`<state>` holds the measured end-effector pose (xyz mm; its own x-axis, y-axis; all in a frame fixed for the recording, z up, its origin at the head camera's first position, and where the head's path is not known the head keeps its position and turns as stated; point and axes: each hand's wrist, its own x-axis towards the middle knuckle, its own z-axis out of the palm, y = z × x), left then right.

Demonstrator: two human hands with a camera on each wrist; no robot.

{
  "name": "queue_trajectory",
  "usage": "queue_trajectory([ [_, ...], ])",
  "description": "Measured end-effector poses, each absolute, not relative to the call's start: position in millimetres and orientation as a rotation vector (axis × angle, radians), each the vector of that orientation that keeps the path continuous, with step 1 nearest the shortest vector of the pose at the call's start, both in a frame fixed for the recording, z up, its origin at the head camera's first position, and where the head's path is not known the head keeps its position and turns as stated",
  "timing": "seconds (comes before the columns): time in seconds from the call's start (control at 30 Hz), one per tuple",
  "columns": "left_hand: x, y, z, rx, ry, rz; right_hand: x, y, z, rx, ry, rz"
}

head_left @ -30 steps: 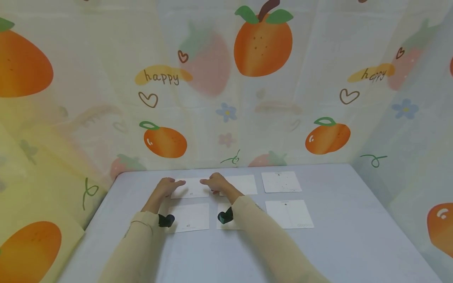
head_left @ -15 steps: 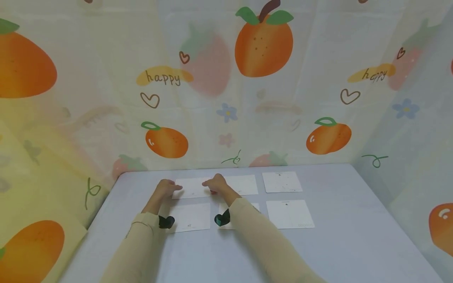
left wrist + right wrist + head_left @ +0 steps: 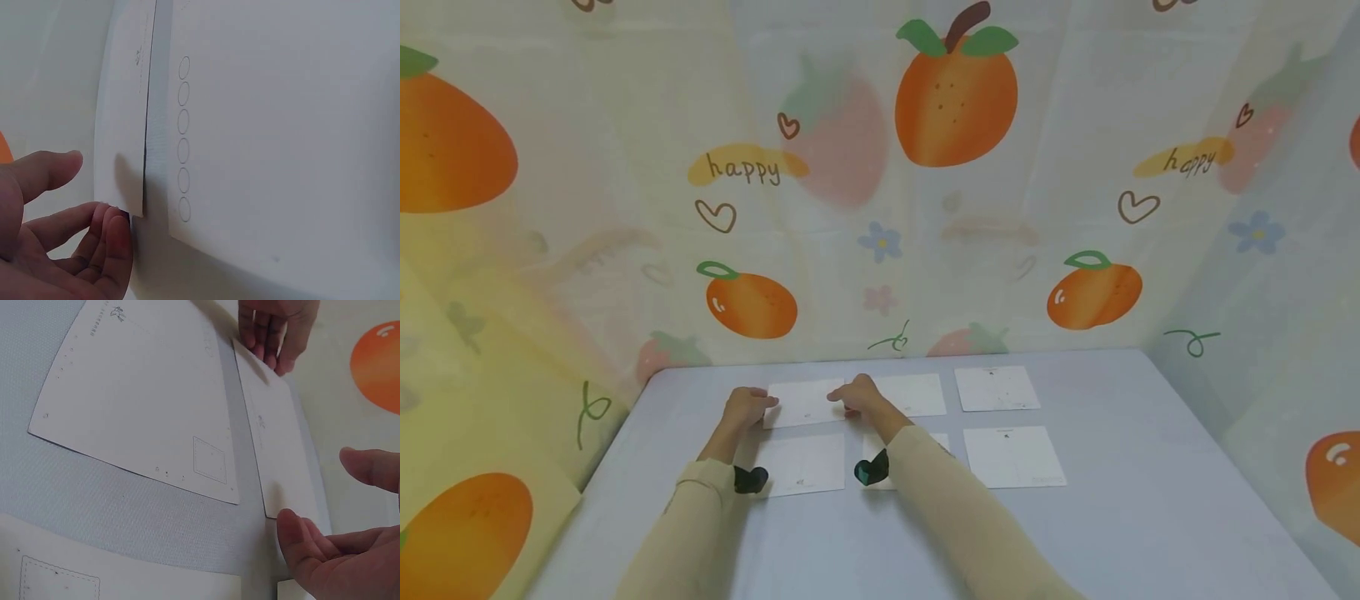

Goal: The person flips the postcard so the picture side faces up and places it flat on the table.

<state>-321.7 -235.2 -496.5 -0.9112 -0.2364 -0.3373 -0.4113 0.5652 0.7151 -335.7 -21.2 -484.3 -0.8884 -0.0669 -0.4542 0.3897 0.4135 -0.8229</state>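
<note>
A white postcard lies at the back left of the table, between my two hands. My left hand is at its left end; in the left wrist view its fingertips meet the short edge, while the thumb stands apart from the card. At the opposite end is my right hand, with fingertips right at the card's corner and the thumb held away. Neither hand pinches the card. A faint bird drawing and fine print show on the postcard in the right wrist view.
Several more postcards lie in two rows: one in front, one behind my right forearm, others at right and front right. A fruit-print curtain rises behind the pale table.
My left hand has drawn slightly left and nearer, its thumb lower. My right hand has shifted only a little. The postcard's left end shows more, and the card sits slightly tilted.
</note>
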Motion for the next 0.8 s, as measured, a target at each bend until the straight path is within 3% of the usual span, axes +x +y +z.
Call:
queue_trajectory([
  [0.8,-315,-236,-497,-0.642,2.720,1.563,-335,-9,-489,0.262,2.031,-1.836],
])
